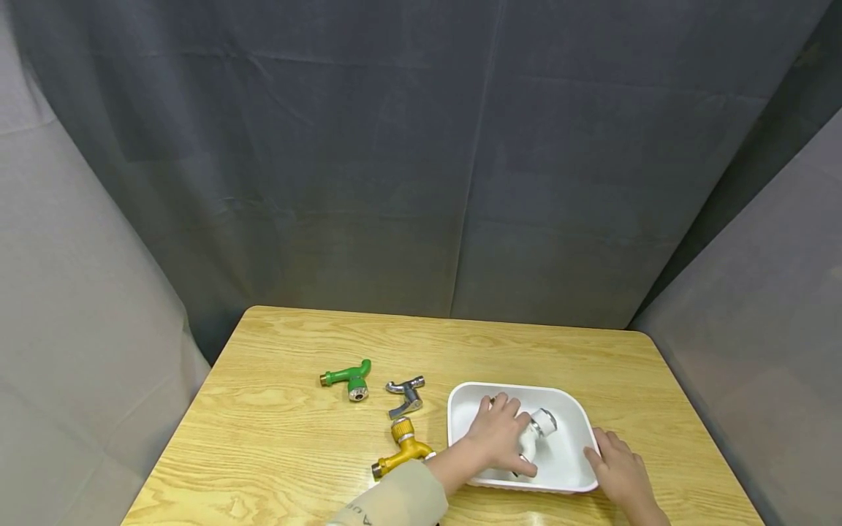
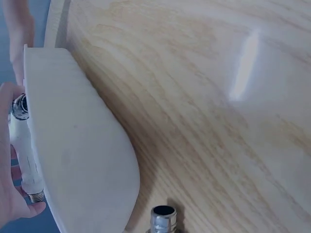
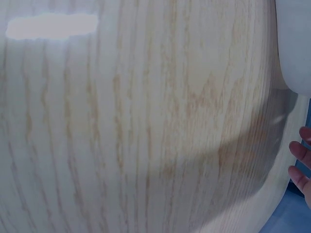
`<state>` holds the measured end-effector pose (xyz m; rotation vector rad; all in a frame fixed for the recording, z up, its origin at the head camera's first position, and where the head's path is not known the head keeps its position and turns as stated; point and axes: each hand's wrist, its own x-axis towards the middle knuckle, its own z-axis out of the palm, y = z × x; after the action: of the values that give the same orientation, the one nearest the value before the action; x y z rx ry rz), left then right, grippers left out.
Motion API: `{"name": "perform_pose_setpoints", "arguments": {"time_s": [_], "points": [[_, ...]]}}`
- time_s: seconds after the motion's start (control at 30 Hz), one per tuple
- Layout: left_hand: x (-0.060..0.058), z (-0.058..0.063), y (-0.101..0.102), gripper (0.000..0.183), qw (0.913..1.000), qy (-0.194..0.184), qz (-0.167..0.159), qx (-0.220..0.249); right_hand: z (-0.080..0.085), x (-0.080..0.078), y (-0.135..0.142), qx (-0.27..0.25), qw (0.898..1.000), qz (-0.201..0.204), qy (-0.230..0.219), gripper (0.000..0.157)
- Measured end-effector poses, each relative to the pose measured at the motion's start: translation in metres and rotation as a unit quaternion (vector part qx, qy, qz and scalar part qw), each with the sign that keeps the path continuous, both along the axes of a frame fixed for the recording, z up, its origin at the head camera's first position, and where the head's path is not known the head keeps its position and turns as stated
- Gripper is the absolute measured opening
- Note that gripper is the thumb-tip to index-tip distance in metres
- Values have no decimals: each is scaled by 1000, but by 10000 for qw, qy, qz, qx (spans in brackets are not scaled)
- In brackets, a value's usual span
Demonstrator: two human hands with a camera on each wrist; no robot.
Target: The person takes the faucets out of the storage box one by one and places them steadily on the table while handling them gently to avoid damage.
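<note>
A white basin (image 1: 567,467) stands on the right half of the table. Inside it lies a white faucet (image 1: 544,422) with a chrome collar, partly covered by my left hand (image 1: 501,437). In the left wrist view, the left fingers and thumb are around the faucet (image 2: 22,145), whose threaded end is near the thumb. A small brass-coloured bit shows by the left fingertips in the head view; what it belongs to is hidden. My right hand (image 1: 620,471) is at the basin's right rim, fingers loosely extended outside it and thumb near the edge.
Left of the basin lie a yellow faucet (image 1: 404,451), a chrome faucet (image 1: 409,398) and a green faucet (image 1: 351,378) on the wooden table (image 1: 263,438). The left forearm passes in front of the yellow one. A dark curtain (image 1: 368,183) hangs behind the table.
</note>
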<state>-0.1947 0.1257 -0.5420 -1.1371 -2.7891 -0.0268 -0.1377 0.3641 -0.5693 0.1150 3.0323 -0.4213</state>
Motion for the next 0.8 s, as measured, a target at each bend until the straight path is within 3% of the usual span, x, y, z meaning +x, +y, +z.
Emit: {"name": "perform_pose_setpoints", "arguments": {"time_s": [0.43,0.8], "points": [[-3,16,-26,70,9995,71,-90,293,-1,-2,1,-6,9999,-32,-121,43],[-7,28,-62,77,9989,20,141,453,0,-3,1,-31,9996,-101,-265,44]]}}
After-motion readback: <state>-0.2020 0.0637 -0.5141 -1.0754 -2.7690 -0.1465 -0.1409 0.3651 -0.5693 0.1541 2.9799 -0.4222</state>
